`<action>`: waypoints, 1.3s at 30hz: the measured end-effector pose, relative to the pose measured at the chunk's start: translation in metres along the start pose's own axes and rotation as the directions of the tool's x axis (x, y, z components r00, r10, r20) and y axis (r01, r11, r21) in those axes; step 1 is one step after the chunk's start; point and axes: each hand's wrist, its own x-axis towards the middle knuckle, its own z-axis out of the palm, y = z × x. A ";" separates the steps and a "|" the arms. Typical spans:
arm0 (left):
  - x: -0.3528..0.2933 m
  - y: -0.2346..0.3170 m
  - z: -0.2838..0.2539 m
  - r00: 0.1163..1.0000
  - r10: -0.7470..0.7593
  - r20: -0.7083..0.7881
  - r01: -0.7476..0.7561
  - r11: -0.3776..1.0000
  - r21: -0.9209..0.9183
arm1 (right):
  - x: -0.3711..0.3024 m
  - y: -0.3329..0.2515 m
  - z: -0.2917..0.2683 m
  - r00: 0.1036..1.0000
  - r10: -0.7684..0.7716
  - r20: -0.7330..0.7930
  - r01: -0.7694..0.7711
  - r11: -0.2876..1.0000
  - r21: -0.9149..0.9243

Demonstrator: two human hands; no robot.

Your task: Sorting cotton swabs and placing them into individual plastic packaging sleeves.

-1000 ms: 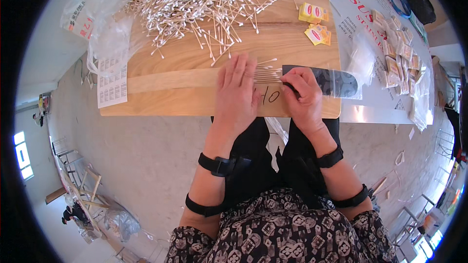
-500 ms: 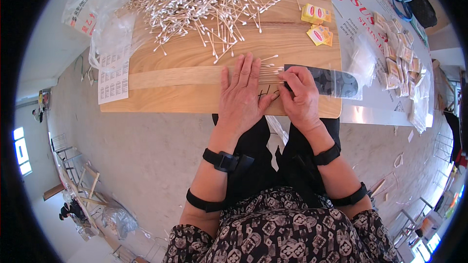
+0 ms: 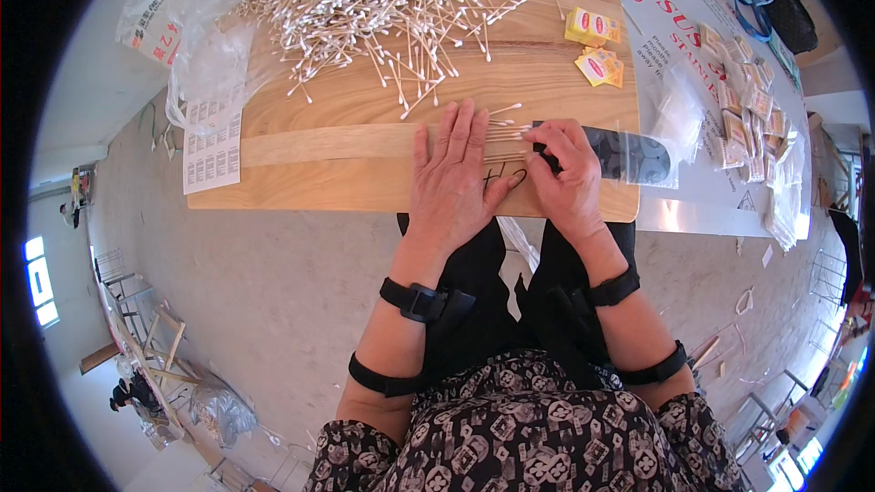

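Left hand palm down on the desk, fingers slightly parted, holding nothing visible; thumb now reaches right, where a second ago it lay tucked in. Row of cotton swabs at frame centre, between the hands, probably steadied by that palm. Right hand curled at the swab tips, slightly further right than half a second ago; whether it pinches any, cannot tell.
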 end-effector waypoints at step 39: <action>0.000 -0.001 0.000 1.000 -0.007 0.000 0.007 0.999 -0.049 | 0.016 0.001 0.010 0.999 -0.026 0.022 0.028 0.995 -0.093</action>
